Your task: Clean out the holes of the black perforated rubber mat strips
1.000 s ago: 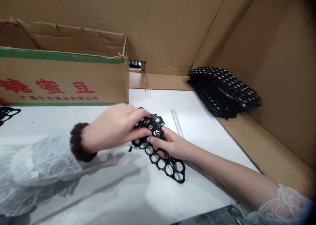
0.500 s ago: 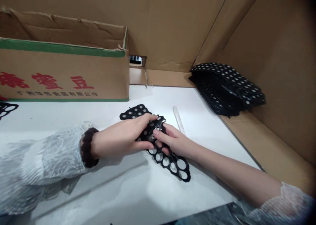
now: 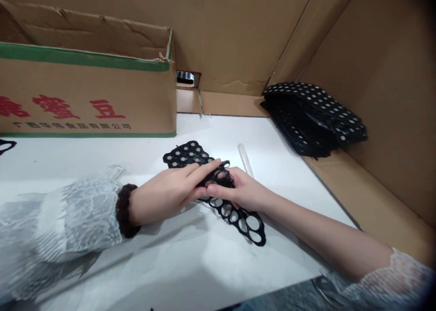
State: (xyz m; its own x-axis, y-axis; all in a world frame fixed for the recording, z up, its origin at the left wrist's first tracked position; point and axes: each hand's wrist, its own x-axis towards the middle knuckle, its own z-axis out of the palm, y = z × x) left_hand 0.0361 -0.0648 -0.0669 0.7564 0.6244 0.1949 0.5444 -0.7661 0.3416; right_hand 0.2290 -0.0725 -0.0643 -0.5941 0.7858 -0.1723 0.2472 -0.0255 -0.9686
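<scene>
Since the first frame, left hand (image 3: 173,189) is being shifted along the perforated black sheet (image 3: 188,156), its far-left end being bared; long axis is running toward near-right. Mid-sheet is being grasped by the right hand (image 3: 248,191), nearer the near-right end; left grip cannot be judged.

On the white bench (image 3: 163,268) a black holed sheet (image 3: 191,154) slants beneath two bare hands, with small round spots at its far end and larger rings at the near one. The left hand (image 3: 170,192) lies across its middle; the right hand (image 3: 247,190) has it in its grip, thumb uppermost. A dark fluffy band (image 3: 126,211) circles the left wrist. A pale stick (image 3: 244,157) lies just beyond the right hand. A red-lettered cardboard box (image 3: 143,90) stands back left; a black dotted bundle (image 3: 316,106) sits back right.
</scene>
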